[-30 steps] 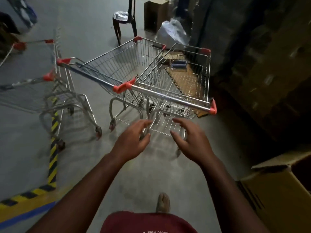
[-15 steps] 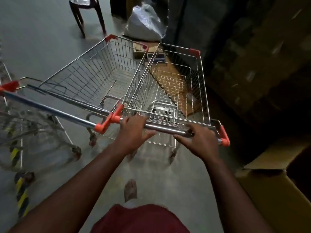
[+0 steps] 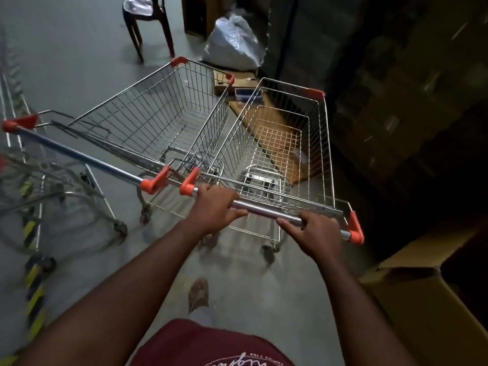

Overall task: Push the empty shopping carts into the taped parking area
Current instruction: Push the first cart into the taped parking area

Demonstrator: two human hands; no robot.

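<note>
Both hands, left (image 3: 216, 207) and right (image 3: 318, 233), grip the cart's handle (image 3: 266, 209); next, probably steer left toward the tape (image 3: 33, 273).

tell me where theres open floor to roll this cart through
Open floor lies far left, between the chair and the second cart. Right is crowded: the held cart runs beside dark stacked boxes, with flat cardboard and a plastic bag ahead.
</note>
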